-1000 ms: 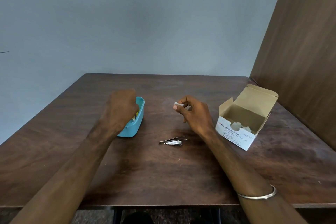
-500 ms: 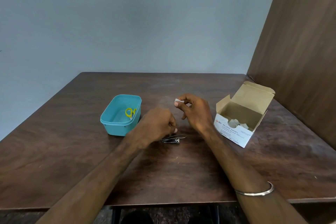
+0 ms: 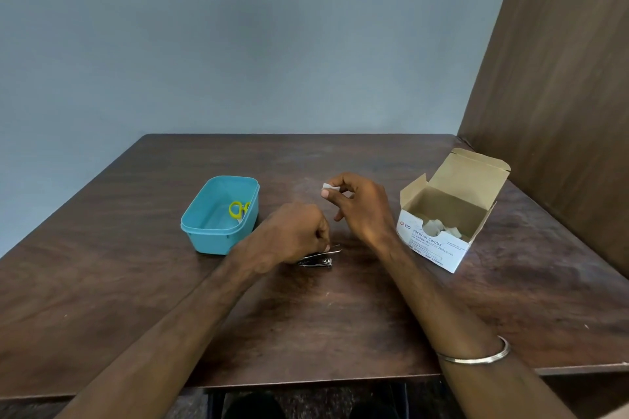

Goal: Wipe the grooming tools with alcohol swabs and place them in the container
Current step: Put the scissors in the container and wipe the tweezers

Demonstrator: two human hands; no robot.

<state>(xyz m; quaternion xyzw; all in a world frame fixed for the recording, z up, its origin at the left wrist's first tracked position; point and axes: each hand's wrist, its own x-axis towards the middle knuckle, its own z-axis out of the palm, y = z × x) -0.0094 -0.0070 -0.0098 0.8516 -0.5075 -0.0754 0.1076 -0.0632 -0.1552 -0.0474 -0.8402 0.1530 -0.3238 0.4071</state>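
Head view: a small shiny steel nail clipper (image 3: 318, 259) lies on the dark wooden table (image 3: 136, 282) under our left hand (image 3: 292, 235), whose fingertips pinch its raised lever. We judge it light, rigid and slippery, best gripped by its sides. Our right hand (image 3: 366, 211), just beyond, pinches a soft white swab (image 3: 330, 187).

At your ten o'clock sits the turquoise container (image 3: 218, 235), and inside it the scissors (image 3: 239, 209) show bright yellow handles. Straight ahead, the nail clipper (image 3: 320, 258) is shiny silver on the dark brown wood-grain table (image 3: 340, 323). The swab (image 3: 330, 187) is white. At your two o'clock the swab box (image 3: 439, 245) is white with blue lettering outside, plain tan inside.
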